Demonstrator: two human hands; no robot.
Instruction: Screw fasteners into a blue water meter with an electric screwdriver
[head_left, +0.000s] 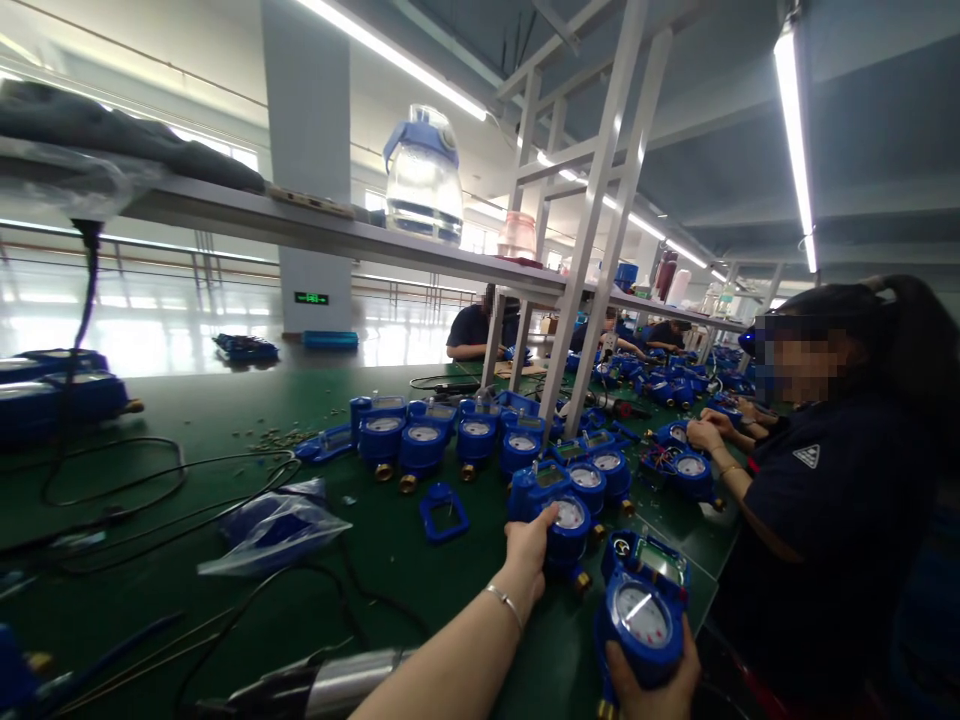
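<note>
A blue meter (642, 610) is gripped at its bottom by the right hand (660, 680), between thumb and fingers. Another blue meter (564, 525), on the green surface (405, 600), is held at its side by the left hand (531, 550), with the thumb near its round dial.

Front meter (641, 612) in the right hand (660, 685): glossy blue plastic housing, smooth transparent dial cover. Rear meter (568, 535) at the left hand (529, 555): matching plastic, metallic brass-coloured fitting (583, 582). Bracelet (504, 606) behind that hand: shiny metal. Bag (281, 530) to its left: creased, glossy transparent plastic. Bench top (420, 630) beneath: smooth, low sheen
</note>
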